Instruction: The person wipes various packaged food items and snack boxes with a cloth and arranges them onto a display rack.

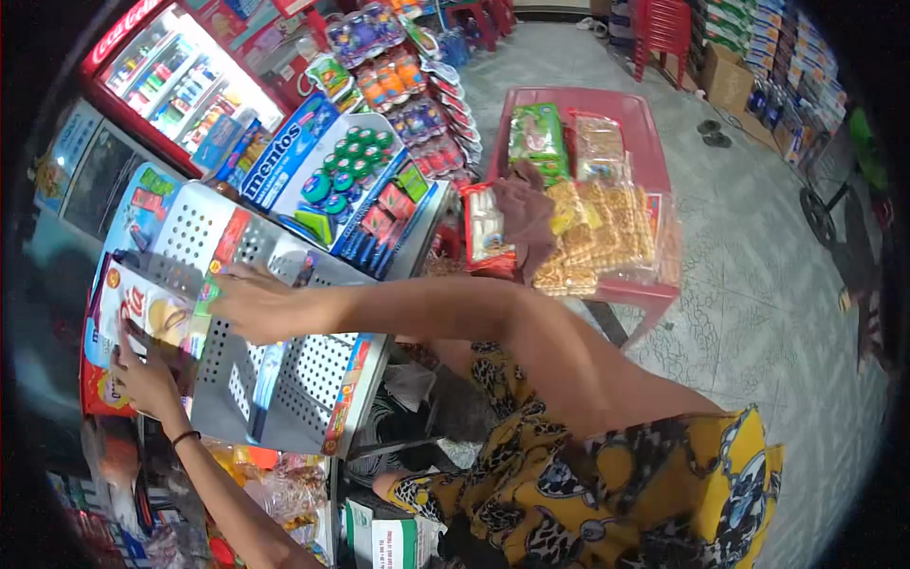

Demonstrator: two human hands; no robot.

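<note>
A white and purple packet marked "Pía" (pixel 142 308), with a round cake pictured on it, leans in the top tier of the perforated metal display rack (pixel 216 365). My left hand (pixel 147 379) is at the packet's lower part, fingers bent against its front and edge. By the packet's right edge, next to the rack's coloured strip (pixel 227 237), is my right hand (pixel 254 303). Its fingers are curled in, and what they may hold is hidden. The lower tiers of the rack show bare perforated metal and a few small packets.
A Mentos display box (pixel 318 180) with green-lidded tubs stands beyond the rack. Right of it, a red plastic table (pixel 645 142) carries packaged crackers (pixel 597 232) and a brown cloth (pixel 524 213). A drinks fridge (pixel 180 90) is at the back left. Bagged snacks (pixel 284 493) lie below the rack.
</note>
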